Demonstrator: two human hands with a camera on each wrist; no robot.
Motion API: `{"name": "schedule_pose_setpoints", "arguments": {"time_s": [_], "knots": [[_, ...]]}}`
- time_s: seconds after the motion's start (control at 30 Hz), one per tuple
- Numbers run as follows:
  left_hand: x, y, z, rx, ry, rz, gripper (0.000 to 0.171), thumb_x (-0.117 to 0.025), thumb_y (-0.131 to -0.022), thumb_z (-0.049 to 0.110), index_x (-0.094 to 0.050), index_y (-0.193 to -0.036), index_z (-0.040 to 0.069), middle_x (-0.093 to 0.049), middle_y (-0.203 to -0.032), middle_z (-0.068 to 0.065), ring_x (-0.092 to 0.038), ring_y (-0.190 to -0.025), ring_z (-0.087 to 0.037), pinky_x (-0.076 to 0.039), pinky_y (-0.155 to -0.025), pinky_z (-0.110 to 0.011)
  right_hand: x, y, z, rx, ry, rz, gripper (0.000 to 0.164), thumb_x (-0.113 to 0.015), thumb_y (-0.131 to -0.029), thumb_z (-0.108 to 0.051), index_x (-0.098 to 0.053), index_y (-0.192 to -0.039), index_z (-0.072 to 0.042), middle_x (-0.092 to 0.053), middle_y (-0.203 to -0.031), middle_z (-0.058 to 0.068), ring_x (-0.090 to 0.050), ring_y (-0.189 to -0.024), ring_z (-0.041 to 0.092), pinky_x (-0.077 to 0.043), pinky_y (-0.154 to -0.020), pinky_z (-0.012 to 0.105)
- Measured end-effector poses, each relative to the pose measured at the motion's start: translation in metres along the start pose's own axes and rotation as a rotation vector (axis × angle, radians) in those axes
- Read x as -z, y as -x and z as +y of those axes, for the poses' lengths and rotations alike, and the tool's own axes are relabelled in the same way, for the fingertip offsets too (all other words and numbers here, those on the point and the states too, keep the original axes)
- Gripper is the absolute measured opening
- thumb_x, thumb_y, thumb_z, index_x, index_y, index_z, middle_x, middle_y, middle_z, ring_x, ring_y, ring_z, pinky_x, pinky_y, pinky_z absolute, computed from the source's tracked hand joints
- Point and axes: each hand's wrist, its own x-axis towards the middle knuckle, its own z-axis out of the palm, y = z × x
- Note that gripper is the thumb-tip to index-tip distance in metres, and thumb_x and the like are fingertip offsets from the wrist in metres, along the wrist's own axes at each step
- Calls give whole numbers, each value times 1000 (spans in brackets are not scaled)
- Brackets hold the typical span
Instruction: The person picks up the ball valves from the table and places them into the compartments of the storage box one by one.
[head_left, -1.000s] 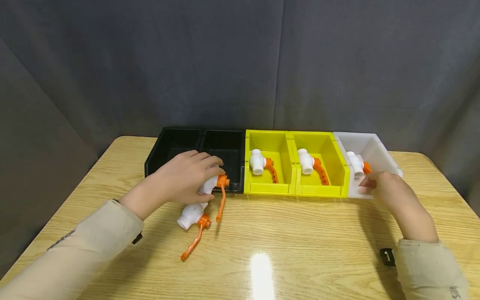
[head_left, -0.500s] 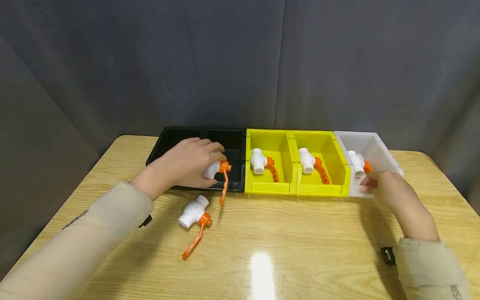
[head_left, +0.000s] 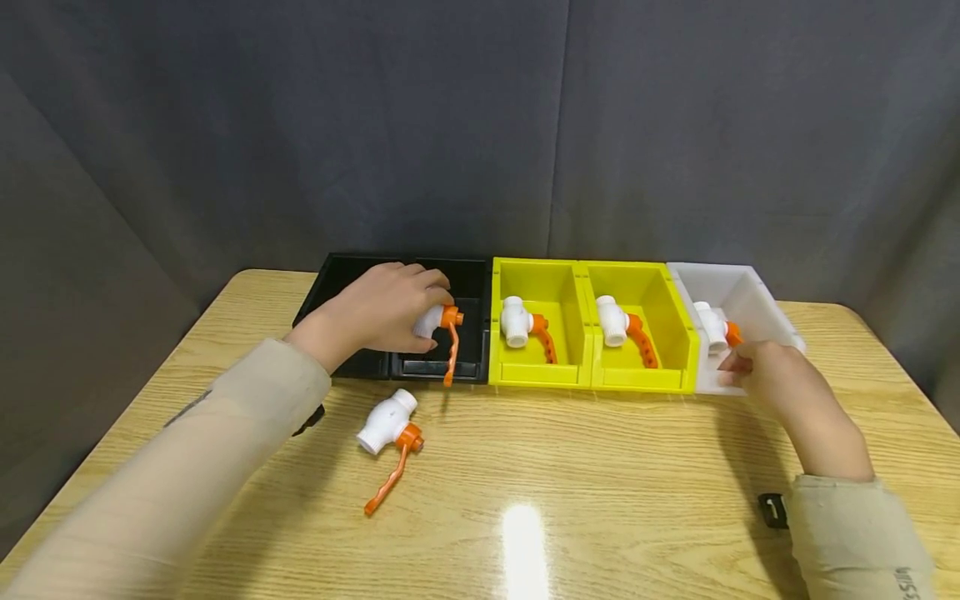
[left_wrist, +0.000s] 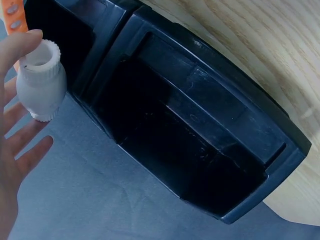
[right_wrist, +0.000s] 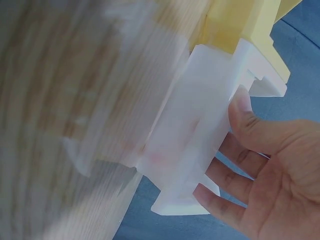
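My left hand [head_left: 397,304] holds a white ball valve [head_left: 429,322] with an orange lever handle over the right-hand black bin [head_left: 472,367]. In the left wrist view the thumb lies at the rim of the valve's open end [left_wrist: 42,85], with fingers behind its body. My right hand [head_left: 787,392] hovers at the front of the white bin [head_left: 765,292], fingers loosely bent and nothing visible between them. Inside that bin lies another ball valve [head_left: 711,325], its handle partly hidden by the hand. A loose ball valve [head_left: 386,423] rests on the table before the black bins.
Two yellow bins [head_left: 540,379] stand mid-row, each with one ball valve [head_left: 516,323] inside. The left black bin [left_wrist: 200,150] joins the row's left end. A grey curtain [head_left: 450,125] hangs behind the wooden table [head_left: 600,475]. A small black tag [head_left: 772,510] is near the right sleeve.
My left hand has carried its ball valve away from the one on the table, up and forward over the right-hand black bin. The right hand stays almost still at the white bin.
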Motion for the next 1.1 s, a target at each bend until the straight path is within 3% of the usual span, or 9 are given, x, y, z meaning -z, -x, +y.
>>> {"name": "schedule_pose_setpoints", "arguments": {"time_s": [0.2, 0.57, 1.1], "knots": [[-4, -7, -5, 45, 22, -24, 55, -81, -80, 42, -68, -124, 13, -59, -131, -7, -58, -111, -28, -49, -93, -43, 0, -1, 0, 14, -3, 10, 7, -74, -85, -6, -70, -86, 0, -67, -85, 16, -57, -80, 39, -44, -75, 53], [-12, -22, -16, 226, 108, -41, 57, -79, -81, 46, -67, -128, 16, -56, -134, -5, -56, -112, -27, -46, -98, -43, 1, -1, 0, 21, 3, 8, 7, -73, -86, -5, -69, -86, 0, -68, -85, 17, -57, -80, 39, -44, -75, 55], [-17, -41, -15, 237, 87, -106, 57, -79, -82, 45, -66, -129, 16, -58, -128, -6, -57, -109, -27, -44, -99, -44, 0, 2, -1, 19, -1, 23, 6, -73, -86, -4, -69, -85, 1, -67, -85, 18, -57, -79, 39, -45, -76, 56]]}}
